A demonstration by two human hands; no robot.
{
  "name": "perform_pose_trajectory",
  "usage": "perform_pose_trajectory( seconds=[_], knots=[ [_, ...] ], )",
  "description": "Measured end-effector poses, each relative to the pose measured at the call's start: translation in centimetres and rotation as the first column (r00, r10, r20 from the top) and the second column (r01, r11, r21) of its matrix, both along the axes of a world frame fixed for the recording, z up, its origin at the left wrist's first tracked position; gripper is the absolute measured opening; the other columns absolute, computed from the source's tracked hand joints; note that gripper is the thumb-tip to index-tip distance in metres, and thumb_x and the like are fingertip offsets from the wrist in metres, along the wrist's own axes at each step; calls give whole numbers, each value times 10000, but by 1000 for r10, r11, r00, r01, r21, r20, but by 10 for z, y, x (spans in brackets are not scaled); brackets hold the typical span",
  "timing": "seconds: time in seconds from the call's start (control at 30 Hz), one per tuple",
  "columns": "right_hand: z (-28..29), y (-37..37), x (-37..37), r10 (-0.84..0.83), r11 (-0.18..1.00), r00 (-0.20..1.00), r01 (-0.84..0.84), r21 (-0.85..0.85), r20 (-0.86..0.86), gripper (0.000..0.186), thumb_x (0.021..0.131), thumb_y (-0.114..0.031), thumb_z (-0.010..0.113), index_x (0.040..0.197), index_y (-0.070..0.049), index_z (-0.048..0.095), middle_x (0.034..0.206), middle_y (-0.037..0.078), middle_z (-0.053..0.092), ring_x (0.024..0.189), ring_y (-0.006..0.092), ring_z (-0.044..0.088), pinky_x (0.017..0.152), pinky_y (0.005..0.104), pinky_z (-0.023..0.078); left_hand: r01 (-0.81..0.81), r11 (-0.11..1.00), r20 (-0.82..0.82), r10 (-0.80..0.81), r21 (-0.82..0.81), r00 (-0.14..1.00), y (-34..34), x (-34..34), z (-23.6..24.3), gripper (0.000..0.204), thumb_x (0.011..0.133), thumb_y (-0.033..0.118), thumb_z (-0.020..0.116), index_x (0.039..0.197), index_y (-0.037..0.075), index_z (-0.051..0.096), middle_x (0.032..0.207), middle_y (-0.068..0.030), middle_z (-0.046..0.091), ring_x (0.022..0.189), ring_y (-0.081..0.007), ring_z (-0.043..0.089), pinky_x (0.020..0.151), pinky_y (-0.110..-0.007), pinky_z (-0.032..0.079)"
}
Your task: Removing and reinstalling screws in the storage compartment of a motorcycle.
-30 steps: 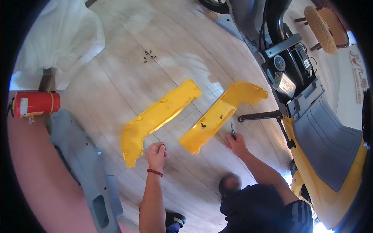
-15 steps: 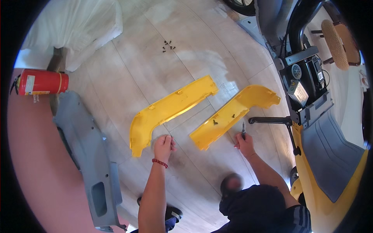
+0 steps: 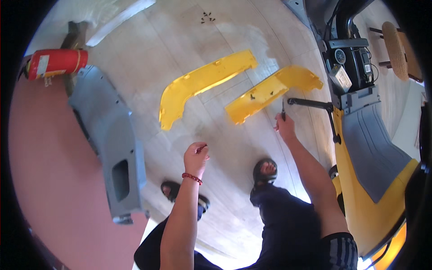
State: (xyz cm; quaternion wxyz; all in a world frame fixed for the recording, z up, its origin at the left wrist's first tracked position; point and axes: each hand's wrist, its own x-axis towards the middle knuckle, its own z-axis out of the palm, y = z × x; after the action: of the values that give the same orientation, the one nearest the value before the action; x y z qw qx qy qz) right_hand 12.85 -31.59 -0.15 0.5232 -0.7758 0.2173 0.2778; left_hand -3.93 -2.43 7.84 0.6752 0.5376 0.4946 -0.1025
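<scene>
My left hand point(image 3: 196, 158), a red bead bracelet at its wrist, is closed in the air over the floor. Something small and dark shows at its fingers, too small to name. My right hand point(image 3: 285, 126) grips a screwdriver point(image 3: 283, 110), its shaft pointing away from me. Beyond it lies a yellow curved panel point(image 3: 256, 100) with a few small dark screws point(image 3: 253, 97) on it. A second yellow curved panel point(image 3: 198, 84) lies to its left, beyond my left hand and apart from it.
Several dark screws point(image 3: 208, 18) are scattered on the far floor. On the left are a long grey plastic panel point(image 3: 114, 135) and a red fire extinguisher point(image 3: 57, 63). A partly stripped yellow and grey scooter point(image 3: 369, 148) stands on the right, its black stand arm point(image 3: 310, 104) sticking out.
The view has shifted, so the floor things sit higher in the picture and both my feet show. Both hands have drawn back from the yellow panels. The screwdriver stays in my right hand.
</scene>
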Motion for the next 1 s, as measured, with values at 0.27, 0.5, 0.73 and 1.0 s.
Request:
perform_pose_trajectory(
  seconds=[0.27,0.5,0.73,1.0],
  knots=[
    [182,2,-98,240,959,934,-270,-83,-264,278,879,-277,524,906,-12,604,630,53,542,514,147,557,467,285,466,58,997,-19,-58,-47,998,-38,-69,164,158,849,73,560,967,-21,606,759,-50,588,628,-95,560,611,-258,523],
    [365,-5,-146,449,892,810,-433,130,-378,265,839,-173,504,1055,-42,584,725,44,565,588,113,512,563,265,435,-5,935,107,46,-356,993,-84,-76,321,143,872,46,541,979,-33,594,796,-40,583,657,-97,575,644,-240,513],
    [503,-34,-190,436,888,876,-381,256,-205,355,863,-96,461,1210,-21,478,859,35,552,712,111,499,671,257,438,66,826,253,94,-559,963,-97,-48,415,118,898,54,495,961,-23,558,781,-31,544,665,-96,523,685,-277,495],
    [615,-76,-262,70,925,969,25,378,-236,298,870,-86,468,1159,-14,486,856,30,567,722,93,493,675,242,428,459,744,339,-323,-485,883,-122,-46,498,97,909,28,443,938,-5,529,765,-51,522,661,-127,504,696,-325,491]
  ],
)
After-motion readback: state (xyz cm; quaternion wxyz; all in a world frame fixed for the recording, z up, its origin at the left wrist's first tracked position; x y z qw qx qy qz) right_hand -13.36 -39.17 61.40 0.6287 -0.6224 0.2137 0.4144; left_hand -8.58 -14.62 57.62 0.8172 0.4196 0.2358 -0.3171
